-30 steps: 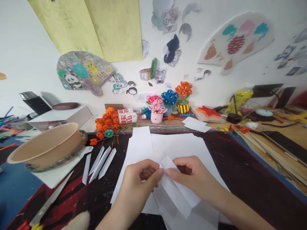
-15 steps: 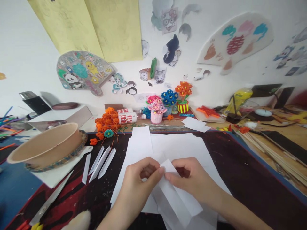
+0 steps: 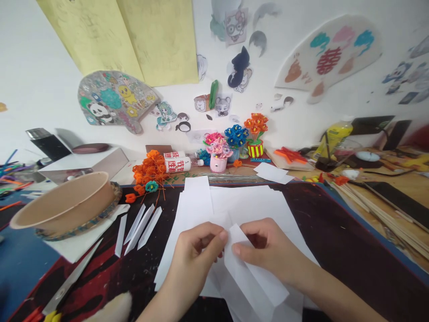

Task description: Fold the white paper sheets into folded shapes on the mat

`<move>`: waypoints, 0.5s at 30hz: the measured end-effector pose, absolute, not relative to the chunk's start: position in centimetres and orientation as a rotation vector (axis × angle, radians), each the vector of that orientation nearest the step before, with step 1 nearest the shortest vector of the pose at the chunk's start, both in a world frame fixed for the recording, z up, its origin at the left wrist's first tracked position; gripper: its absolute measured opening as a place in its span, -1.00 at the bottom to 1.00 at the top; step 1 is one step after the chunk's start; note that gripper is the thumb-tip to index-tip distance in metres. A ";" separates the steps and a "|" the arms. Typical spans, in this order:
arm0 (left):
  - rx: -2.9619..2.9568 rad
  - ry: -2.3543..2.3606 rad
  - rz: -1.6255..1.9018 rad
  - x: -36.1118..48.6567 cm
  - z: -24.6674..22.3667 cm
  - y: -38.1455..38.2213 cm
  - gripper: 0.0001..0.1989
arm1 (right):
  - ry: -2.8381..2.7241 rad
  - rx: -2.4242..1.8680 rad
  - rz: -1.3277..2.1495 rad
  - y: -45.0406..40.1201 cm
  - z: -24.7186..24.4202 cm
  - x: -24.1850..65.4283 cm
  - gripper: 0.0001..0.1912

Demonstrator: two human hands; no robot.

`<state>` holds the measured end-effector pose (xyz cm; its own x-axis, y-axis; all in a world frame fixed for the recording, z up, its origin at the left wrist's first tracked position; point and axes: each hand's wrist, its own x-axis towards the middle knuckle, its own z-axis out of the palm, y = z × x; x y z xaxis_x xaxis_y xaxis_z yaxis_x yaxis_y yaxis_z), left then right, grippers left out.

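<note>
A creased strip of white paper (image 3: 246, 273) slants down to the right over white sheets (image 3: 248, 201) on the dark mat. My right hand (image 3: 268, 250) pinches its upper part between thumb and fingers. Just left of the strip's upper end is my left hand (image 3: 201, 250), with thumb and fingertips pressed together; whether anything is between them is too small to tell. Several folded white strips (image 3: 139, 230) lie on the mat to the left of the sheets.
Scissors (image 3: 72, 281) and a beige bowl (image 3: 67, 201) are at the left. Orange flowers (image 3: 150, 172), flower pots (image 3: 219, 162) and small paper pieces (image 3: 273, 173) stand or lie along the back. Thin sticks (image 3: 385, 214) and a dark phone-like slab (image 3: 398, 203) lie at the right.
The paper strip has shifted slightly right with my right hand. My left fingertips, earlier at the strip's edge, are now a little apart from it.
</note>
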<state>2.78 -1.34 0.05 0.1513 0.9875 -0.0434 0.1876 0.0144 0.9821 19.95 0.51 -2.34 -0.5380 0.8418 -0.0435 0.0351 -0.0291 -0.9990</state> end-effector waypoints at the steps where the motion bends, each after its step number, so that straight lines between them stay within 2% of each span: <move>1: 1.392 1.257 0.971 2.8 0.0 -1.2 -0.73 | -1.631 -0.955 1.615 0.5 -2.4 19.9 -0.64; 6: 1.373 1.283 1.003 2.5 -0.4 -0.8 -0.75 | -1.685 -1.097 1.428 0.9 -2.6 19.9 -0.56; 10: 1.408 1.292 0.999 2.4 -0.5 -0.9 -0.82 | -1.701 -1.106 1.398 1.0 -2.6 19.8 -0.54; 15: 1.549 1.315 0.973 2.7 -0.7 -1.2 -0.79 | -1.715 -1.080 1.409 0.7 -2.7 19.6 -0.55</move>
